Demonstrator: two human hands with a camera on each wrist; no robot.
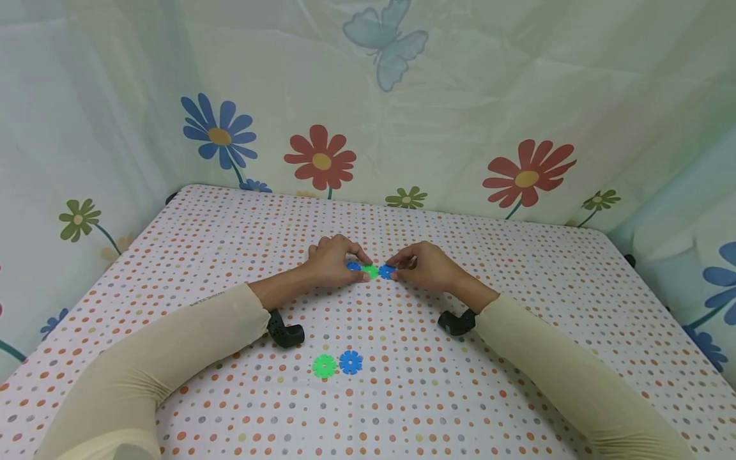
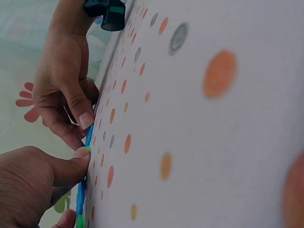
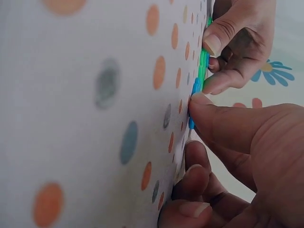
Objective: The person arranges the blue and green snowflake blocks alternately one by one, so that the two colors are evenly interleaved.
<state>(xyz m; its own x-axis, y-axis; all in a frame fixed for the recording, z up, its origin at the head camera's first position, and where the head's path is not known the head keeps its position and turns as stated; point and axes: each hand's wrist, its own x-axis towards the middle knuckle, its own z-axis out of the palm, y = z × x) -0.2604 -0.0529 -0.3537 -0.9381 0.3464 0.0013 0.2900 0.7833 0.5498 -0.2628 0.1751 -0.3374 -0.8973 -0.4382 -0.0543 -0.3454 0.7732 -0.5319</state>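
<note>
When taken in from the head view, largest first: behind and along both sides, a pale curtain [image 1: 471,70] printed with red, blue and green flowers and a blue butterfly [image 1: 386,46]. Below, a tabletop [image 1: 431,415] under a white cover dotted in orange, grey and yellow. Stretched over it, cream sleeves [image 1: 546,358]; on the left one, a short line of dark lettering [image 1: 207,299], too small to read. Next, near the middle of the tabletop, fingertips close together, the left hand [image 1: 335,262] and the right hand [image 1: 431,265], each with grip clamped. At the wrists, black devices [image 1: 285,333]; on the right one, in the left wrist view, a small green patch [image 2: 116,9]. Smallest, notched discs: pinched in the left hand, a green disc [image 1: 370,272]; pinched in the right hand, directly beside it, a blue disc [image 1: 387,273]. Hard to tell whether slotted together. Partly hidden by the left hand, another blue disc [image 1: 353,266]. Lying nearer on the tabletop, just beside each other, a loose green disc [image 1: 324,370] and a loose blue disc [image 1: 351,368].
</note>
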